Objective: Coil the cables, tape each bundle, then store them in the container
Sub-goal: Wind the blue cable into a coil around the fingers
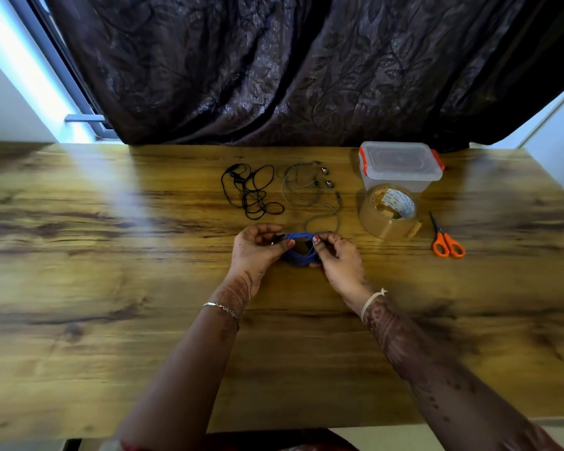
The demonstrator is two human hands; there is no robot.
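A blue cable coil [298,252] is held over the middle of the wooden table [111,288]. One end is pinched by the curled fingers of the left hand [258,249], the other by the curled fingers of the right hand [337,258]. Just behind the hands a grey earphone cable [306,193] is spread loose, with a black earphone cable [251,195] tangled to its left. To the right, a brown tape roll [389,213] is set against a clear container [401,169] with its lid on. Orange scissors [447,241] are laid beside the tape. A dark curtain [306,76] is hung along the far edge. Wide wood is seen left of the hands and toward the near edge.
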